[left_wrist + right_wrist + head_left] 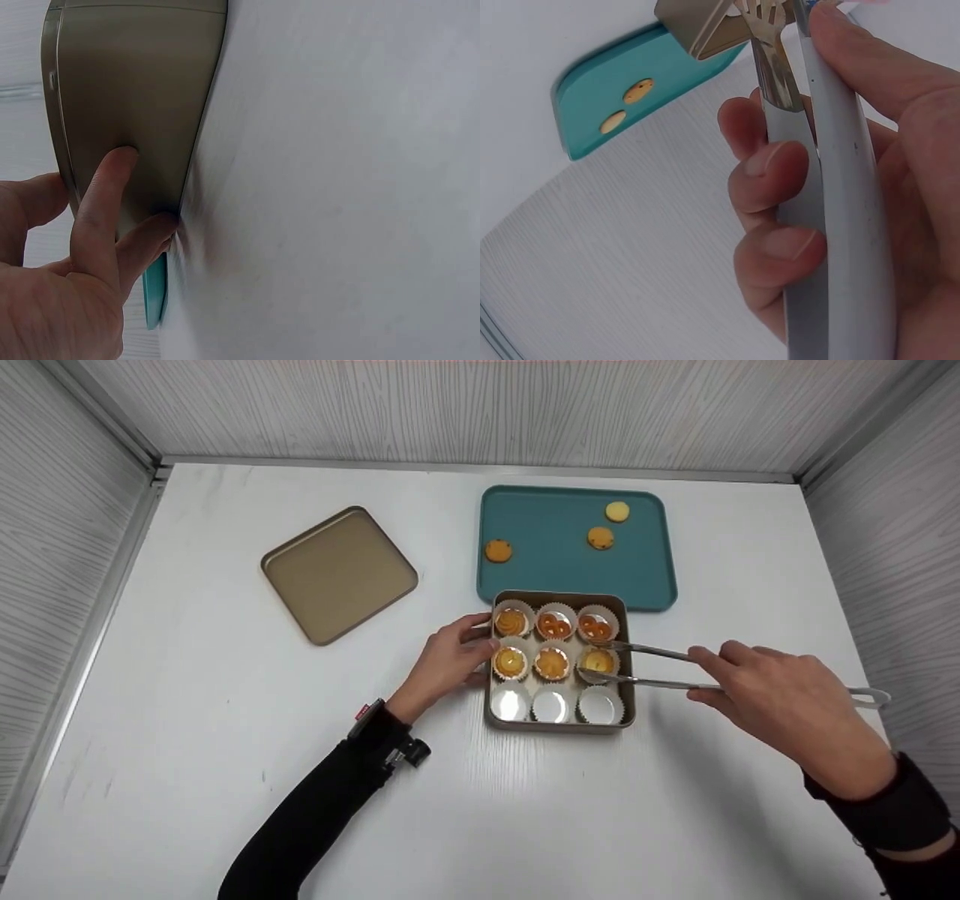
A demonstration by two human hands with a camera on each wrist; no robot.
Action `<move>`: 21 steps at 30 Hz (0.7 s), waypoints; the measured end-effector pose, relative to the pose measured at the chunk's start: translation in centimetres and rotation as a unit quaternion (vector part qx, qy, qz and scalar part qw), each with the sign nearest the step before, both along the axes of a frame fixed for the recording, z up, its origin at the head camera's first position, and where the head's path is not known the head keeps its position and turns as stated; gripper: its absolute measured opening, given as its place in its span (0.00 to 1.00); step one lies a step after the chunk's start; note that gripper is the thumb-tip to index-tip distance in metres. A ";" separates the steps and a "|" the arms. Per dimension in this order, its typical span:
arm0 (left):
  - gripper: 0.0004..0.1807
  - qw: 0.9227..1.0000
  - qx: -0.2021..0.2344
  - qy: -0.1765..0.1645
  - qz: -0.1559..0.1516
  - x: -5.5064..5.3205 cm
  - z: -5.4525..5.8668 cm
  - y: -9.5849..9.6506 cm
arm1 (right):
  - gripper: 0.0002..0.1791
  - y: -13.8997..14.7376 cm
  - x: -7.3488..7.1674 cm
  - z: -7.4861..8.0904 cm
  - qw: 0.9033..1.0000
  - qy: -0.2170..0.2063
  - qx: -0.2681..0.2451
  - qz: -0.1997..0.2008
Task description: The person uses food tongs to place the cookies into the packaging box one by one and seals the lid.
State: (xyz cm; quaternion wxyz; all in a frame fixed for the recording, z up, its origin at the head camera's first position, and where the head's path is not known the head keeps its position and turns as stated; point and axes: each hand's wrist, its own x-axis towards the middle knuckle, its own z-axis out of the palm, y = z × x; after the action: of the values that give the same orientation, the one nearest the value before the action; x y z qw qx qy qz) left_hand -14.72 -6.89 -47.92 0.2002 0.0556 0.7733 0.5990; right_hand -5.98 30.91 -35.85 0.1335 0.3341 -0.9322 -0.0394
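A metal tin point(555, 728) holds rows of paper cups. Swirled, pretzel-shaped, flower-shaped and yellow-centred cookies fill the back and middle rows; the front row shows bare cup bottoms. My left hand point(452, 660) rests its fingers against the tin's left wall, and one fingertip reaches its rim. In the left wrist view the fingers point(101, 202) press that wall without wrapping it. My right hand point(784, 697) grips white-handled metal tongs point(664, 683). Their tips lie either side of the yellow cookie point(598, 661) in the middle row's right cup; whether they squeeze it, I cannot tell.
Behind the tin, and close to it, lies a teal tray point(547, 517) with a yellow round cookie point(617, 511) and two brown ones. A bronze tray or lid point(337, 577) lies at the left. Pale panels point(480, 412) wall the white table.
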 end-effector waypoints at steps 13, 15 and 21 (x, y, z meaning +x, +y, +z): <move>0.31 0.999 -0.022 0.028 -0.006 -0.1 -0.1 0.0 | 0.32 -0.6 -0.3 -0.7 1.000 0.016 -0.006 0.001; 0.31 0.999 -0.019 0.029 -0.006 -0.1 -0.1 0.0 | 0.32 -0.5 -0.3 -0.8 1.000 0.013 -0.010 0.002; 0.31 1.000 -0.007 0.010 -0.002 0.0 -0.1 0.0 | 0.27 0.3 -0.5 -0.6 0.999 -0.019 -0.026 -0.005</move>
State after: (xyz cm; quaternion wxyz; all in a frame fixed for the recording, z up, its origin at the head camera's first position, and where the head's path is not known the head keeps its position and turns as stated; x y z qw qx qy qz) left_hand -14.76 -6.90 -47.98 0.1939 0.0623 0.7791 0.5929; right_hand -6.52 31.22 -36.46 0.1247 0.3268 -0.9368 -0.0095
